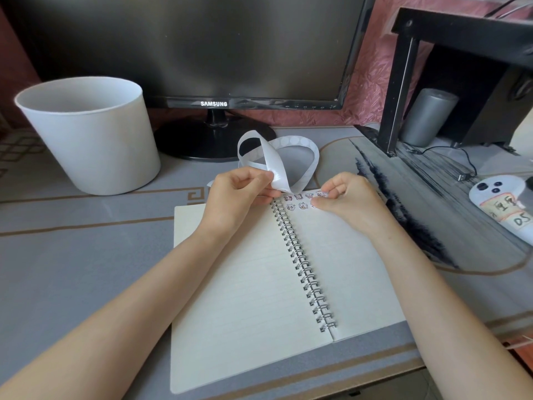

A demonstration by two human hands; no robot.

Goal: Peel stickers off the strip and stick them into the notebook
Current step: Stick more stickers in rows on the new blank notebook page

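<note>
Sticker strip (277, 163) pinched in left hand (233, 197) fingers, right hand (349, 200) fingers pressing sticker (320, 194) onto notebook (245, 284)

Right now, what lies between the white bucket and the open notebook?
In the head view, only bare grey desk mat with its brown border lines lies between the white bucket and the notebook. The left hand sits further right, above the page.

The bin (86, 134) stands at ten o'clock of the notebook (245, 284), the monitor (202, 47) at twelve, behind the strip (277, 157).
</note>
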